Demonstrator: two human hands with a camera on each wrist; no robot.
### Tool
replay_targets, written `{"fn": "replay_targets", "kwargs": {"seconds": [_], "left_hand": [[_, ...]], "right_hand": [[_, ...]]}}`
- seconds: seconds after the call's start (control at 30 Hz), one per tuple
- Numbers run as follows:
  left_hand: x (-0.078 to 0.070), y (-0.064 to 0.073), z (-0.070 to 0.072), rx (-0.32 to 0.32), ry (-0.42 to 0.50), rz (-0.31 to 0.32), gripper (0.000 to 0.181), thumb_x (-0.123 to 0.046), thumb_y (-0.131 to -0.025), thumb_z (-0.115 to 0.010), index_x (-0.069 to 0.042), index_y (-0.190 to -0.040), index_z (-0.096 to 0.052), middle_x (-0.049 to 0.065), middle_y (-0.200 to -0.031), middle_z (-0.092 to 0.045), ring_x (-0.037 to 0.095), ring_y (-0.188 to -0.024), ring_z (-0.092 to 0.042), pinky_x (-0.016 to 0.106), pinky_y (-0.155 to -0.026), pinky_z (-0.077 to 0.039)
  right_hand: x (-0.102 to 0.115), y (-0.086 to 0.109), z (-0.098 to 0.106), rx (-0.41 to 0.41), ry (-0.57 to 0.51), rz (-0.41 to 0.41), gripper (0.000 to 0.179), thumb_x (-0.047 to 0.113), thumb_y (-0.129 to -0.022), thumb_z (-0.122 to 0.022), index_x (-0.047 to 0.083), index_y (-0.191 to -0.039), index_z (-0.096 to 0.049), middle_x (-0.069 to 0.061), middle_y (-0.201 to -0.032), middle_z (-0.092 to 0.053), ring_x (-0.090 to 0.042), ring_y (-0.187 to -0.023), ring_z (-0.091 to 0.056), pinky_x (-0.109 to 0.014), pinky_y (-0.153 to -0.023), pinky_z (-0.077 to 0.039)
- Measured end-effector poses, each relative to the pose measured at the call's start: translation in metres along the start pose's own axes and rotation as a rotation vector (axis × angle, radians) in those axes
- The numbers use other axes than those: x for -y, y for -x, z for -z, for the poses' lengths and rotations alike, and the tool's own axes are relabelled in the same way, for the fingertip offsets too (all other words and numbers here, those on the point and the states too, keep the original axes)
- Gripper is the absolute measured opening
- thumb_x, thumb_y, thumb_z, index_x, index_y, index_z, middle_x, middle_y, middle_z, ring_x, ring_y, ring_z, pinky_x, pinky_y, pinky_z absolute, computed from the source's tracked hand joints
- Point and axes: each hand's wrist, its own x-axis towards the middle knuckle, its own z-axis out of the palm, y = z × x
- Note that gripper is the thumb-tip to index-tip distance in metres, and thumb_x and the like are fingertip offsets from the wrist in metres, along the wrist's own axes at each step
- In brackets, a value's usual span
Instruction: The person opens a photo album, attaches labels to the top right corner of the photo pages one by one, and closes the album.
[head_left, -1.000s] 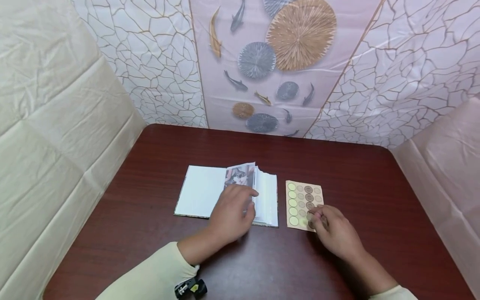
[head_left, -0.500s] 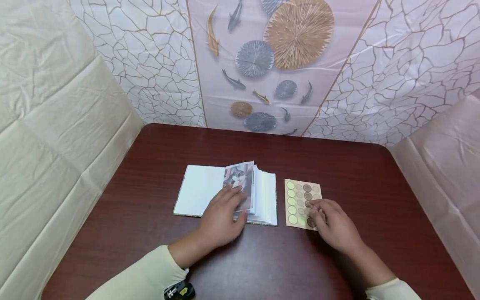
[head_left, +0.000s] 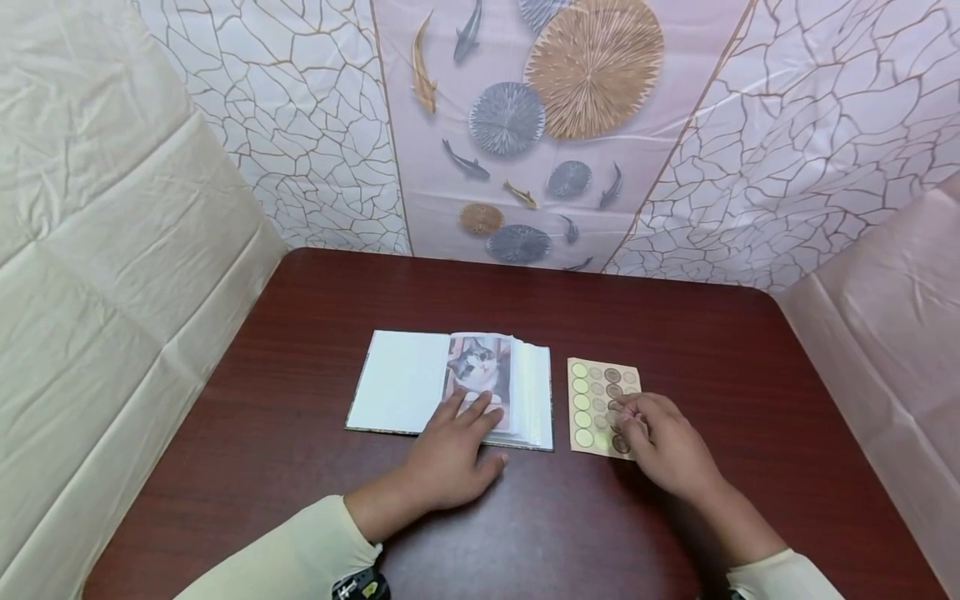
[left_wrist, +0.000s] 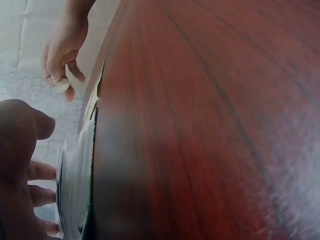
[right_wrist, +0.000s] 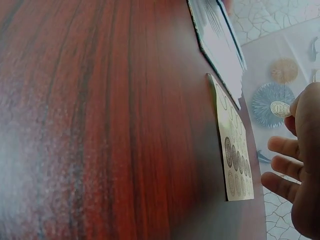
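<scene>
An open photo album (head_left: 405,381) lies on the table, its white inside cover at the left and a stack of clear-sleeved pages at the right. On the top page is a cat photo (head_left: 474,363). My left hand (head_left: 450,461) rests on the lower part of that page, fingers spread and straight. Just right of the album lies a tan sheet of round stickers (head_left: 589,402). Above its right side, my right hand (head_left: 673,450) pinches a round sticker (right_wrist: 280,109) between thumb and index finger. Its other fingers stand apart, loosely bent, in the right wrist view.
The dark red-brown table (head_left: 570,533) has rounded far corners. Patterned cloth (head_left: 510,200) with fish and discs hangs behind it. Pale cloth walls (head_left: 135,250) stand at both sides.
The cat photo page, raised and tilted before, now lies flatter on the stack. My left hand has shifted down and spread its fingers on it. My right hand has barely moved, still pinching the sticker.
</scene>
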Motion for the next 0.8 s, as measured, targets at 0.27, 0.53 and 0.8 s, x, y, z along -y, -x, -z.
{"fn": "replay_targets", "kwargs": {"seconds": [0.27,0.53,0.8], "left_hand": [[0.001,0.003,-0.004,0.119,-0.101,-0.011,0.068,-0.059,-0.090,-0.043,-0.019,-0.145,-0.039,0.006,-0.151,-0.027,0.036,-0.139,-0.013,0.050,-0.109,-0.015],[0.000,0.002,-0.001,0.217,-0.099,0.004,0.073,-0.063,-0.088,-0.043,-0.021,-0.147,-0.032,0.004,-0.153,-0.021,0.035,-0.140,-0.007,0.051,-0.110,-0.012],[0.001,0.002,0.001,0.247,-0.111,-0.002,0.075,-0.064,-0.087,-0.044,-0.022,-0.148,-0.029,0.004,-0.154,-0.020,0.035,-0.140,-0.007,0.051,-0.109,-0.012]], "right_hand": [[0.002,-0.003,-0.001,0.014,-0.014,-0.001,0.015,0.017,-0.093,-0.054,0.024,-0.080,-0.053,0.001,-0.116,-0.062,-0.018,-0.112,-0.050,-0.039,-0.079,-0.041],[0.006,-0.011,-0.004,0.037,-0.054,0.018,0.012,0.020,-0.092,-0.058,0.024,-0.081,-0.053,0.000,-0.118,-0.062,-0.018,-0.112,-0.050,-0.040,-0.080,-0.044],[0.012,-0.025,-0.008,0.094,-0.067,0.059,0.010,0.020,-0.093,-0.056,0.023,-0.084,-0.055,-0.002,-0.117,-0.061,-0.019,-0.104,-0.050,-0.039,-0.077,-0.043]]}}
